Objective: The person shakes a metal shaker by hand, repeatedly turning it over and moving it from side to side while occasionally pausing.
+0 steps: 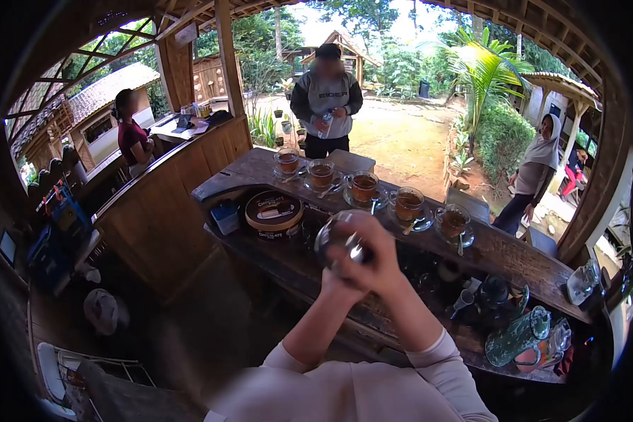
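Visibly, a pale bag [104, 311] is set low at the left of the frame. Toward the upper left, a person in a maroon top [135, 137] is seen behind wooden panelling [165, 211]. Left of centre, a blue container [225, 218] is placed on the lower level of the dark wooden worktop [517, 267], and a round chocolate tin [274, 212] is kept just beside it.

Along the raised edge, from upper centre down to the right, a row of five glass cups is lined up, each filled with amber-brown drink and set on a saucer: the first cup [287, 162], second cup [321, 174], third cup [363, 188], fourth cup [407, 205] and fifth cup [453, 221]. Behind the row, a bottle [325, 123] is held by a person in a grey sweatshirt [328, 93].

At the centre, a dark shiny object [327, 243] is held above the worktop, blurred, with the grip of the right hand [374, 243] closed round it and that of the left hand [343, 280] clasped beneath; individual fingers cannot be told apart.

At the lower right, a tilted green-and-white enamel pitcher [517, 339] is seen, with a glass jar [582, 283] placed above it. Farther up, a person in a pale headscarf [538, 165] is seen.
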